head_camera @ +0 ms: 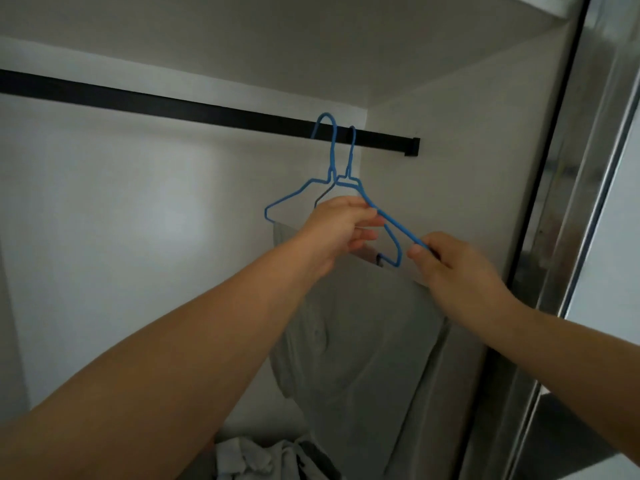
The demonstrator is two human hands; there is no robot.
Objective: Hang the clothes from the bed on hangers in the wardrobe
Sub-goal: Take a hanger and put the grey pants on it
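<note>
Two blue hangers (332,188) hooked near the right end of the wardrobe rail (207,110); a grey garment (353,334) hangs below them. Left hand (341,225) and right hand (450,261) both pinch hanger wire. More clothes (270,455) heaped at the wardrobe bottom, so likely early.

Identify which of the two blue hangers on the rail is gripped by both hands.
The right-hand blue hanger, hooked nearer the rail's end: left hand and right hand pinch its sloping arm. The left-hand blue hanger hangs untouched.
</note>
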